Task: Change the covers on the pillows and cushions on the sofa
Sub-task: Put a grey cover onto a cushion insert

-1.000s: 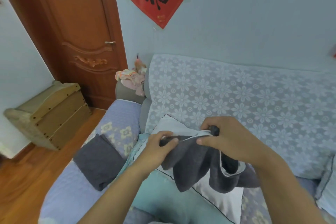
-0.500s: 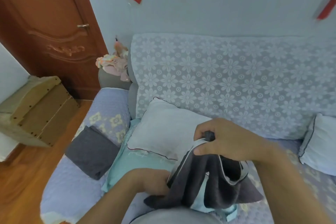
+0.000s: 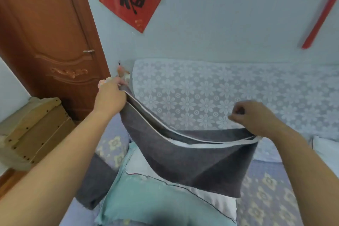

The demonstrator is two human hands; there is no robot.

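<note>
Half a second ago the grey cover (image 3: 192,159) hung bunched between hands held close together; now it is stretched wide above the sofa (image 3: 211,97). The left hand (image 3: 110,97) has moved up and out toward the door (image 3: 45,33), its fingers curled round one top corner. Between the hands the cover's white-edged opening sags, and below it lie a teal cover (image 3: 146,202) and a white pillow (image 3: 216,200). The right hand (image 3: 255,117) has swung out to the right, pinching the opposite corner, fingers curled.
</note>
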